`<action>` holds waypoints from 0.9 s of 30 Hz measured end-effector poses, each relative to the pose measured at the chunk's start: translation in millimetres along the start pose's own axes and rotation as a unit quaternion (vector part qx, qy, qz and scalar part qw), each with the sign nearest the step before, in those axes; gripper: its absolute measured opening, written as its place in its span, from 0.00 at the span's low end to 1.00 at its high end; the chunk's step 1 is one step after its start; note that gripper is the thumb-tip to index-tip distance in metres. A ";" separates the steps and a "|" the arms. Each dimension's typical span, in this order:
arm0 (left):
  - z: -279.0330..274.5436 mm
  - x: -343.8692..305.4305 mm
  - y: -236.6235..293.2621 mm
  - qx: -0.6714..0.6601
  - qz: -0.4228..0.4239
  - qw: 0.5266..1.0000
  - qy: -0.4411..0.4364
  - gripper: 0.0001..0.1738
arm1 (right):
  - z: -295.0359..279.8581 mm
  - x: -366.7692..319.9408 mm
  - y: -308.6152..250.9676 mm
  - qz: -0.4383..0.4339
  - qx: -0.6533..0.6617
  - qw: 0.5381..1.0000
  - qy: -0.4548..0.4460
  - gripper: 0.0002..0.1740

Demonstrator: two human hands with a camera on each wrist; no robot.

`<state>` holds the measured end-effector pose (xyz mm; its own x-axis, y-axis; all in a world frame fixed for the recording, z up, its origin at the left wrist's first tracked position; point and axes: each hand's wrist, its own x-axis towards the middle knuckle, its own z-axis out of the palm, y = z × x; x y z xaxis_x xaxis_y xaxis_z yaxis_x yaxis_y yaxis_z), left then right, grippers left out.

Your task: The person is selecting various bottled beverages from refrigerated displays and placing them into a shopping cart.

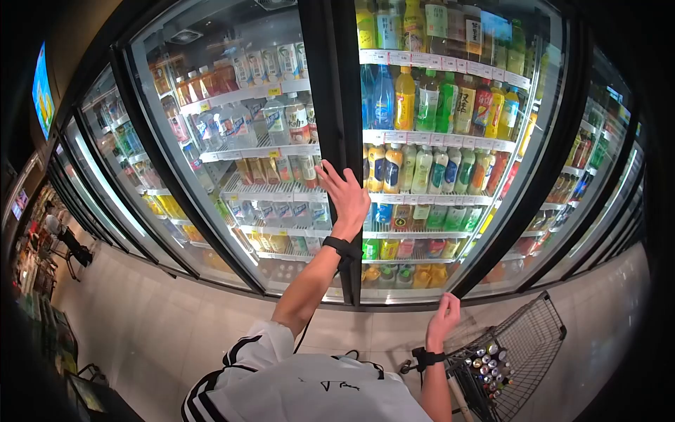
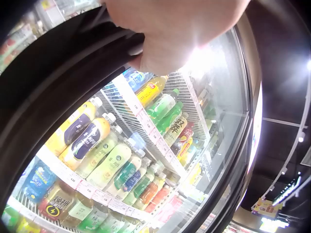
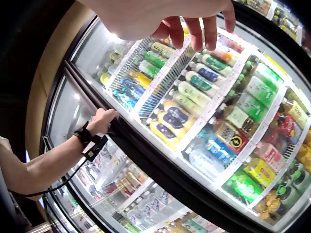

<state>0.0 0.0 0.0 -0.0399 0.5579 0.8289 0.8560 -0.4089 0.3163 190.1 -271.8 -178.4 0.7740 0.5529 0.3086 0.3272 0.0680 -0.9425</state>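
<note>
Drinks coolers fill the wall in front of us, one glass door after another. Our left grip point(image 1: 344, 200) is raised to the black door frame point(image 1: 328, 84) between two doors, palm against it and fingers spread upward. We cannot tell whether the fingertips hook its edge or only press flat. That height, we judge, suits steadying or swinging a door. A black wrist strap point(image 1: 342, 247) sits just below that grip.

Our right grip point(image 1: 443, 320) hangs low, fingers loosely curled and holding nothing. It is just beside the bottom corner of the glass door point(image 1: 524, 211) that lies to the right of the left grip. It hovers just above the near edge of a wire cart point(image 1: 541, 330), with cans point(image 1: 489, 362) lying in the cart below it, so it seems kept free for the cart.

Behind the glass, right of the left grip, bottles point(image 1: 422, 169) stand upright in tight rows, labels facing out for shoppers. Price strips point(image 1: 436, 139) run along each shelf edge beneath them. The labels carry Chinese characters, too small for us to read with certainty. One yellow-labelled bottle point(image 2: 58, 206) shows a lightning-bolt mark.
</note>
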 end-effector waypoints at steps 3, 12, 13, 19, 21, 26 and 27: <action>-10.2 -10.9 -3.2 -0.055 0.005 0.998 0.001 0.29 | 30.3 4.7 -33.9 -0.050 -0.005 0.998 -0.032 0.11; -78.6 -54.1 20.2 -0.289 -0.092 0.942 -0.140 0.32 | 83.8 2.7 -147.3 -0.079 0.135 0.977 -0.148 0.11; -84.1 -58.6 19.5 -0.281 -0.079 0.946 -0.137 0.31 | 88.3 -0.6 -161.2 -0.081 0.133 0.977 -0.144 0.11; -112.7 -77.4 13.0 -0.301 0.021 0.949 -0.088 0.34 | 99.4 -6.2 -231.8 -0.148 0.189 0.959 -0.151 0.15; -115.3 -81.2 11.1 -0.326 0.028 0.941 -0.086 0.35 | 102.3 -6.8 -240.3 -0.141 0.192 0.957 -0.165 0.13; -132.6 -81.8 8.8 -0.380 0.010 0.921 -0.085 0.38 | 106.0 -11.3 -239.0 -0.165 0.157 0.959 -0.167 0.12; -135.6 -83.8 12.7 -0.384 0.006 0.920 -0.078 0.38 | 104.6 -13.5 -238.1 -0.130 0.204 0.958 -0.154 0.12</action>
<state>-55.7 -149.8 -2.9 0.0933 0.6219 0.7775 0.2376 -0.7723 0.5892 45.1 -208.6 28.4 0.4786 0.6876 0.5460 0.1997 0.5203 -0.8303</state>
